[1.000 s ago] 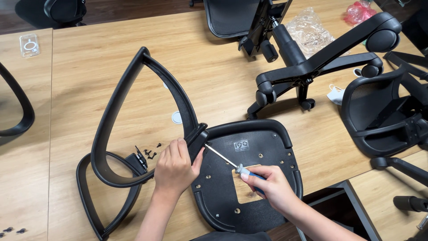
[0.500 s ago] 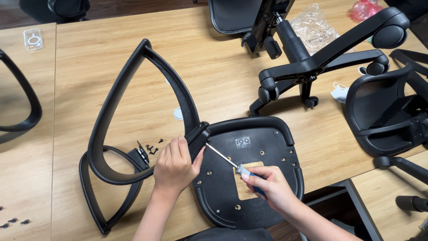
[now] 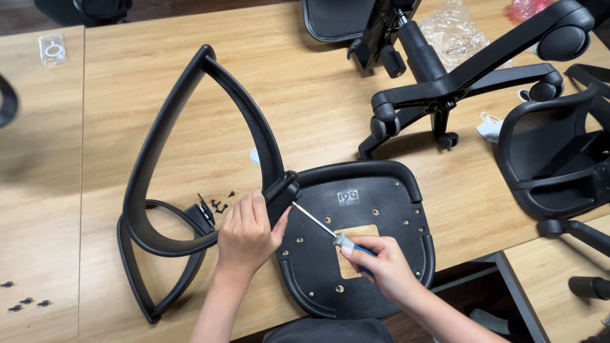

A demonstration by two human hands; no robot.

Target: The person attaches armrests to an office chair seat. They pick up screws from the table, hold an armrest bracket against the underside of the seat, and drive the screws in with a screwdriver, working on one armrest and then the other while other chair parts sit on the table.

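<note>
my left hand [image 3: 244, 236] is clamped around the bracket end of the black armrest loop [image 3: 190, 159], pressing it against the left edge of the upturned chair seat pan [image 3: 362, 235], which lies on the wooden counter [image 3: 318, 95] near me. my right hand [image 3: 384, 267] is closed on the blue-handled screwdriver [image 3: 330, 234], its tip angled up into the bracket where armrest meets seat. i judge this as the fastening step: driving a screw to fix the arm. the next move calls for keeping the bracket steady and the shaft in line with the hole. loose black screws [image 3: 219, 204] lie just beside my left hand.
</note>
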